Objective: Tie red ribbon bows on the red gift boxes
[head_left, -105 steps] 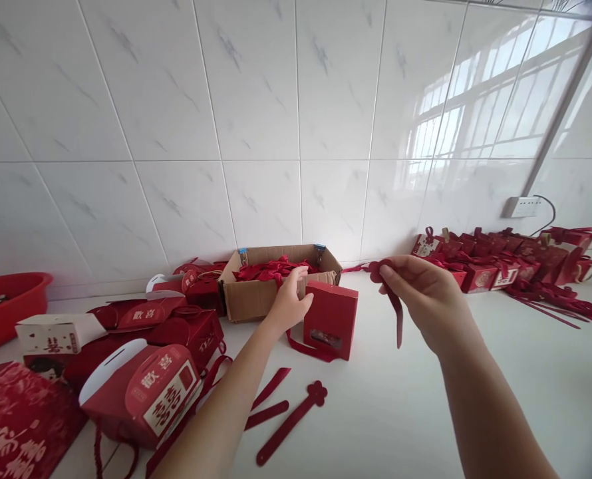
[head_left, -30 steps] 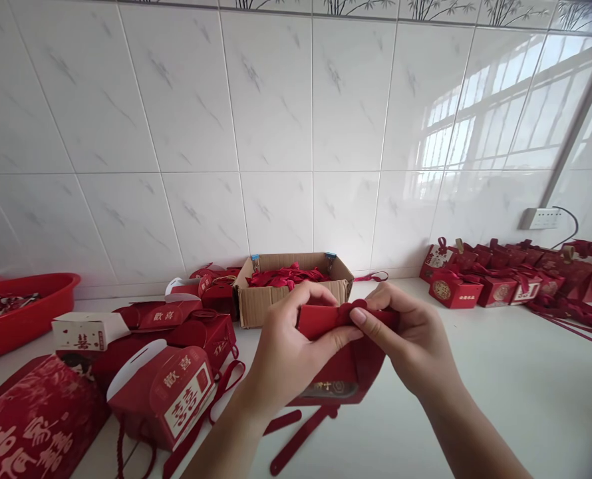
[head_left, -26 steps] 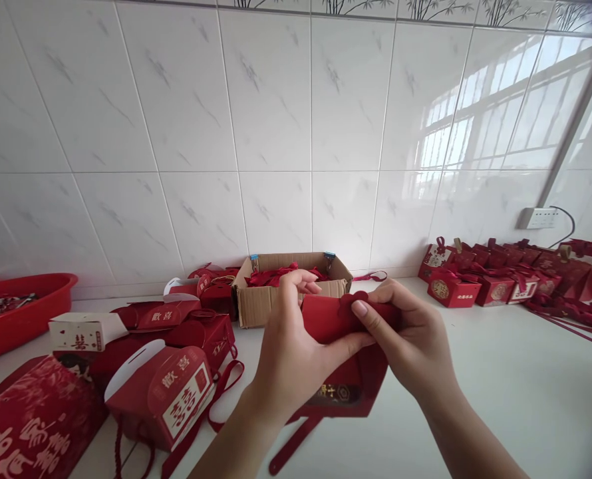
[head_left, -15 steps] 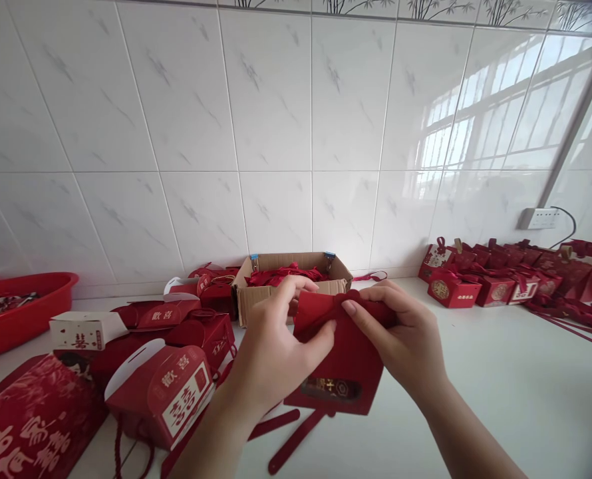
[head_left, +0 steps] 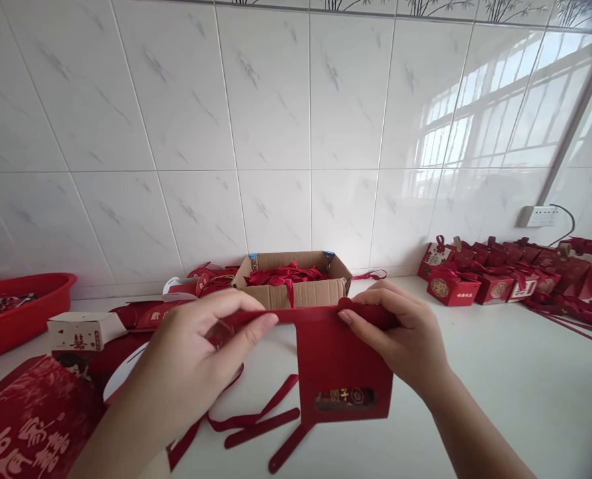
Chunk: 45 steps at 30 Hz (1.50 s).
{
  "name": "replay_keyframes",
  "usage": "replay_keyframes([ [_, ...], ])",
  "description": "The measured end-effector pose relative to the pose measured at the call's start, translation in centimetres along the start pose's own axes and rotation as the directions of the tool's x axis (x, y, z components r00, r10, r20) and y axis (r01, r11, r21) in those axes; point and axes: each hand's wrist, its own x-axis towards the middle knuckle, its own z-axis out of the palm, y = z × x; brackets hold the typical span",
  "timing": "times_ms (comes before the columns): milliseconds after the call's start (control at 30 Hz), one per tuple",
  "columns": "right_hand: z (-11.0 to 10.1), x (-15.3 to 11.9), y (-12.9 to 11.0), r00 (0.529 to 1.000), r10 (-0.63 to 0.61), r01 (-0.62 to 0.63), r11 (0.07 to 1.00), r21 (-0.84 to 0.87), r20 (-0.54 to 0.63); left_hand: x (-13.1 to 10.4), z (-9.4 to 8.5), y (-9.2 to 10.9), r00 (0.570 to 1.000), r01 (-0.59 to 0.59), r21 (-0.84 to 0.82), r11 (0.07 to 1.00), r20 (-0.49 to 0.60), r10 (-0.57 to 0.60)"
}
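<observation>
A red gift box (head_left: pixel 346 362) hangs upright in front of me, with a rounded window low on its face showing gold lettering inside. My right hand (head_left: pixel 400 326) is closed on its top right corner, thumb in front, beside a small rounded knob of red material. From the box's top edge a red band (head_left: pixel 289 315) runs taut to the left. My left hand (head_left: pixel 201 352) pinches that band between thumb and fingers, apart from the box. Below, two dark red straps (head_left: pixel 263 428) and a loose ribbon (head_left: pixel 281 394) lie on the white counter.
Behind the box stands an open cardboard box (head_left: pixel 296 293) full of red ribbons. Red gift boxes (head_left: pixel 453 286) line the right side. More boxes and a red bag (head_left: pixel 31 419) crowd the left, near a red basin (head_left: pixel 26 319). A tiled wall (head_left: pixel 271 219) closes off the back.
My left hand has moved left and down from the gift box's top, drawing the red band out straight. My right hand keeps its hold, and the box now hangs straighter, slightly further right.
</observation>
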Motion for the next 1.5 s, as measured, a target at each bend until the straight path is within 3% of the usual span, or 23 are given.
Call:
replay_keyframes([
  [67,0.1,-0.2,-0.1,0.996,-0.042,0.038,0.998,0.059,0.073,0.0,0.2,0.9,0.995,-0.028,-0.083,0.996,-0.096,0.02],
  [167,0.3,-0.7,-0.3,0.967,-0.166,0.131,0.975,0.181,0.193,-0.1,1.0,1.8,0.949,-0.138,-0.211,0.968,-0.307,0.069],
  [300,0.3,-0.9,-0.7,0.921,-0.315,0.254,0.931,0.26,0.228,-0.5,1.6,1.8,0.913,-0.318,-0.315,0.894,-0.354,0.2],
  [400,0.1,-0.9,-1.1,0.908,-0.371,0.313,0.91,0.274,0.195,-0.9,1.2,1.5,0.939,-0.307,-0.297,0.904,-0.247,0.238],
  [500,-0.3,-0.8,-1.5,0.896,-0.416,0.37,0.892,0.26,0.154,-1.2,0.7,1.5,0.978,-0.189,-0.315,0.93,0.024,0.207],
  [600,-0.8,-0.8,-1.9,0.886,-0.448,0.412,0.879,0.24,0.12,-1.2,0.5,1.9,0.944,-0.171,-0.315,0.934,0.22,0.247],
  [667,-1.1,-0.8,-2.2,0.877,-0.469,0.438,0.869,0.228,0.102,-1.2,0.8,2.2,0.92,-0.19,-0.289,0.938,0.282,0.273],
  [833,-1.5,-0.6,-2.9,0.867,-0.489,0.466,0.865,0.188,0.096,-1.1,1.9,2.7,0.939,-0.157,-0.288,0.944,0.251,0.233],
  [967,-1.4,-0.6,-3.1,0.869,-0.491,0.468,0.858,0.213,0.069,-1.5,2.4,2.8,0.939,-0.03,-0.377,0.926,0.306,0.155],
  [1133,-1.4,-0.7,-3.0,0.867,-0.493,0.468,0.856,0.22,0.074,-1.7,2.3,3.1,0.931,0.016,-0.409,0.912,0.339,0.136],
  [1500,-1.5,-0.7,-3.1,0.867,-0.491,0.469,0.86,0.202,0.081,-1.5,2.1,3.4,0.929,-0.009,-0.396,0.918,0.337,0.155],
])
